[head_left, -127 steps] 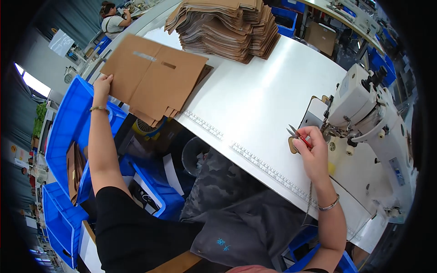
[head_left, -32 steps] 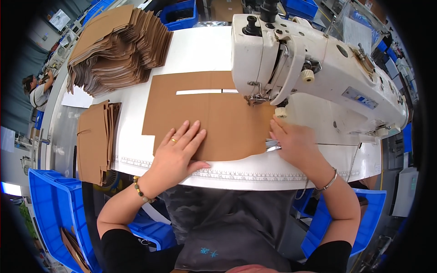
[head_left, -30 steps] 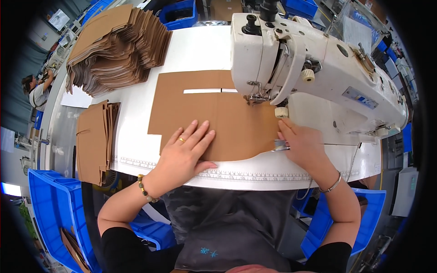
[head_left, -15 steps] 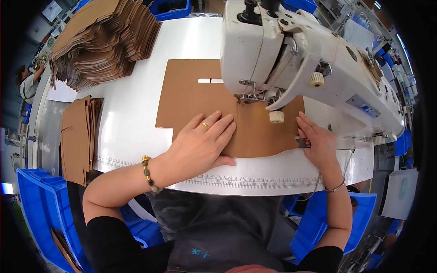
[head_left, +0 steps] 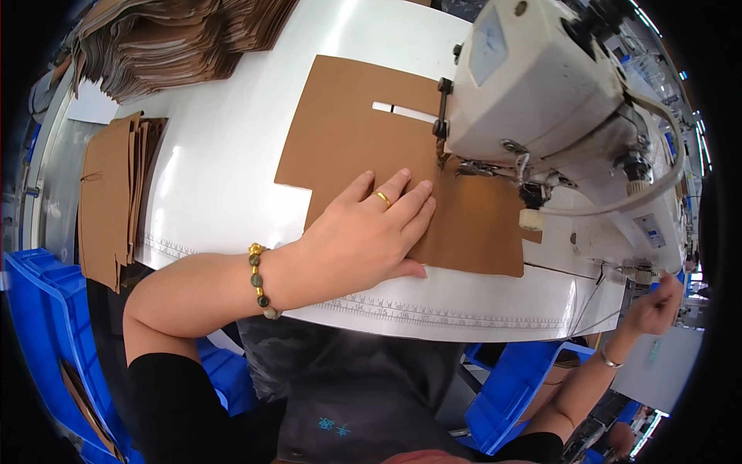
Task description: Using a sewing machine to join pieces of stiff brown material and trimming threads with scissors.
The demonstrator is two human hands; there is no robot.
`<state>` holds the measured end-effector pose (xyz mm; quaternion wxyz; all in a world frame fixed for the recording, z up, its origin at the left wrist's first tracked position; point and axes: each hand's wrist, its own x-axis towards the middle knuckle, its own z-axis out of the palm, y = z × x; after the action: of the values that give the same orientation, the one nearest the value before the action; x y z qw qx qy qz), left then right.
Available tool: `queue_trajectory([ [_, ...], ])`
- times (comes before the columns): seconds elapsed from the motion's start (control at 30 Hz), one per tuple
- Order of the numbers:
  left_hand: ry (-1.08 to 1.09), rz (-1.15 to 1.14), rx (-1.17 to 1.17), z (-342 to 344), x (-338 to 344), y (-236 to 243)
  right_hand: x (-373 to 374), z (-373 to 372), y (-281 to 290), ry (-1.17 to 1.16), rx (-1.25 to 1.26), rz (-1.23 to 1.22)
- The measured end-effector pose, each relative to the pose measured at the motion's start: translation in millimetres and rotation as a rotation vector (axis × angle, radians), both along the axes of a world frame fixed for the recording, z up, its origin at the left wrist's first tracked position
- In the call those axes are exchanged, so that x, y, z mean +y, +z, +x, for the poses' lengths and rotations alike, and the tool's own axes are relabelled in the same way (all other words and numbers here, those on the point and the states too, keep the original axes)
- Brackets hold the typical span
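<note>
- Nearest, the person's dark apron [head_left: 348, 387] lies across the lap, a small blue marking on its front.
- One blue bin [head_left: 39, 317] stands at the left; a second blue bin [head_left: 506, 390], with brown pieces inside, is at the right below the table's edge.
- The left hand [head_left: 363, 228] presses flat on the brown panel [head_left: 363, 143], fingers slightly parted, thumb out by the near edge, pinching nothing.
- The right hand [head_left: 655, 305] is well apart from the panel, near the sewing machine's lower right end; its fingers are curled, and whether they hold anything cannot be told.
- The panel lies flat on the white table [head_left: 224, 155], its right part beneath the head of the white sewing machine [head_left: 541, 93]; its slot shows white.
- Left of it stands a folded brown bundle [head_left: 108, 197].
- Farther off is a tall stack of brown pieces [head_left: 166, 46].
</note>
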<state>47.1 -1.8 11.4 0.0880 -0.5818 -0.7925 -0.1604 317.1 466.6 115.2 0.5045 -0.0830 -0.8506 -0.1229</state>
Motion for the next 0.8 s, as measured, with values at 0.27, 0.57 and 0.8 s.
queue_trajectory([
  [0.27, -0.008, 0.042, -0.006, -4, 1, -12, 225, 58, 68, -0.603, 0.008, -0.496],
  [0.57, 0.022, 0.033, -0.001, -1, 4, -14, 219, 65, 10, -0.434, 0.191, -0.808],
  [0.8, 0.026, 0.002, 0.022, -1, 4, -14, 202, 50, -12, -0.324, 0.384, -0.845],
])
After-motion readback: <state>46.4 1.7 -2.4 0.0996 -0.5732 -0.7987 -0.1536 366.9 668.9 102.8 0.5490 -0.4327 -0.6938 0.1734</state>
